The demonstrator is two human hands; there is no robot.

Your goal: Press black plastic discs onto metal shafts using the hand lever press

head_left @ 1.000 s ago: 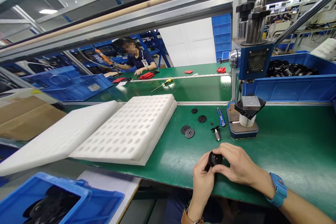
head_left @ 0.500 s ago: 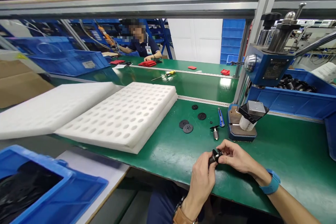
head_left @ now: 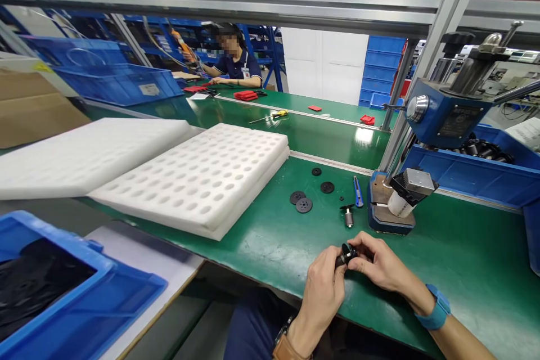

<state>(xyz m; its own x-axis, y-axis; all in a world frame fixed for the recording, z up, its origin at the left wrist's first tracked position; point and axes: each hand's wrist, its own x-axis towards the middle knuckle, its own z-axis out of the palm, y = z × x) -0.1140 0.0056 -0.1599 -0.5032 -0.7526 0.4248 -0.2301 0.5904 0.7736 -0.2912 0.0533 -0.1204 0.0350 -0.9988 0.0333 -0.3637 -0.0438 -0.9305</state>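
Note:
A small dark cylindrical part with a black disc (head_left: 346, 252) is held between my two hands, just above the bench near its front edge. My left hand (head_left: 323, 287) is closed around the cylinder end. The fingers of my right hand (head_left: 377, 261) pinch the disc end from the other side; my fingertips hide some of the part. A similar metal cylinder with a black disc (head_left: 348, 217) lies on the green bench beyond my hands. Near it are several loose black discs (head_left: 304, 205), a tiny black ring (head_left: 341, 198) and a blue utility knife (head_left: 358, 191).
A blue hand press (head_left: 390, 225) stands right of the knife, a white cylinder and metal block on its base. White foam trays (head_left: 198, 180) with round holes lie left. Blue bins (head_left: 472, 171) flank the bench. Across it, a co-worker (head_left: 238, 64) sits by red pieces (head_left: 246, 95).
The view has shifted slightly. Both my hands stay on the part, which is turned a little, showing more of the disc. The co-worker's hand has moved left, off the red pieces.

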